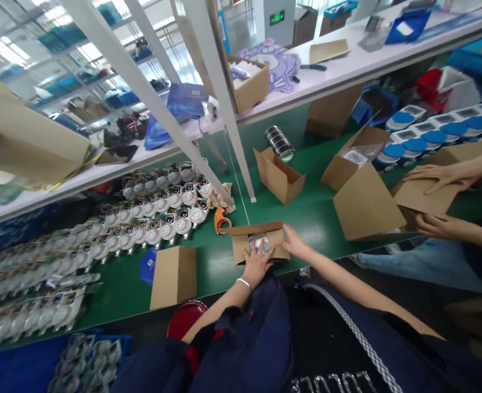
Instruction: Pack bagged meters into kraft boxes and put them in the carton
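A small cardboard box [239, 251] with raised flaps lies on the green bench in front of me. A clear plastic bag with printed contents [259, 242] shows in its middle. My left hand [256, 266], with a white bracelet at the wrist, rests spread-fingered over the bag and the near part of the box. At the box's right end, my right hand [296, 243] grips the edge, its fingertips partly hidden by the cardboard. An orange tape dispenser [221, 220] lies just beyond the box's left corner.
Left stands a closed carton [174, 277], with rows of round white units [150, 236] behind. An open box [280, 176] and a dark striped roll [279, 143] sit farther back. A co-worker's hands [439, 177] handle cartons at right. A metal post [232, 109] rises ahead.
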A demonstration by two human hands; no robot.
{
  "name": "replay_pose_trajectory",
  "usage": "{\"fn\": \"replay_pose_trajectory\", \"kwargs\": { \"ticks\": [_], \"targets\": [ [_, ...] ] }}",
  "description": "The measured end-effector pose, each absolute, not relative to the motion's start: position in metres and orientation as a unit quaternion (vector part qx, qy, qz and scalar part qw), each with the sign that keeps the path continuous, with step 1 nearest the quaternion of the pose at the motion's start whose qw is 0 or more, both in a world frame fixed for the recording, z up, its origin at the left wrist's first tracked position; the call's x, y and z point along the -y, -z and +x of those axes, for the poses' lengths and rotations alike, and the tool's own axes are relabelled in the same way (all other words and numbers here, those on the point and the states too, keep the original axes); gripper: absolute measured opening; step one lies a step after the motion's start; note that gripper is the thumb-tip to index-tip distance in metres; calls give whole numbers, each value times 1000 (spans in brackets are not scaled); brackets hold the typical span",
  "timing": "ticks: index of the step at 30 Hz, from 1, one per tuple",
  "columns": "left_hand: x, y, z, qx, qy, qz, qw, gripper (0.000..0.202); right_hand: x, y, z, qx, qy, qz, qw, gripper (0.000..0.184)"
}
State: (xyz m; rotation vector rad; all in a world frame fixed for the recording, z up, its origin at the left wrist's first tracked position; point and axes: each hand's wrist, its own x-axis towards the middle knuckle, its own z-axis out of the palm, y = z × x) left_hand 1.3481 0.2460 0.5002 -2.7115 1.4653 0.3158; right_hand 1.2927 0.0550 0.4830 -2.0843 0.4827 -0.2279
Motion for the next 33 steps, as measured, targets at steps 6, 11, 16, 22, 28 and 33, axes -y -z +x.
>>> {"fn": "replay_pose_trajectory", "kwargs": {
  "ticks": [6,11,16,22,28,33],
  "targets": [
    [-259,-493,1359,-474,-117,-873,-19,69,-27,-581,1341,13,89,-958,272,44],
    [-268,-489,1365,-473,-126,-871,-43,68,-31,-613,1364,169,-22,-963,206,49],
    [-270,-483,1367,-474,-117,-871,-57,66,-62,-611,1355,177,-42,-963,201,56],
    [-273,-479,1367,-480,-113,-868,-63,63,-87,-603,1370,165,-36,-969,178,56],
    [-277,-480,1366,-478,-106,-870,-63,62,-87,-589,1366,152,21,-978,141,57],
    [-279,-484,1367,-468,-126,-871,-80,56,-106,-580,1348,127,38,-975,178,51]
  ]
}}
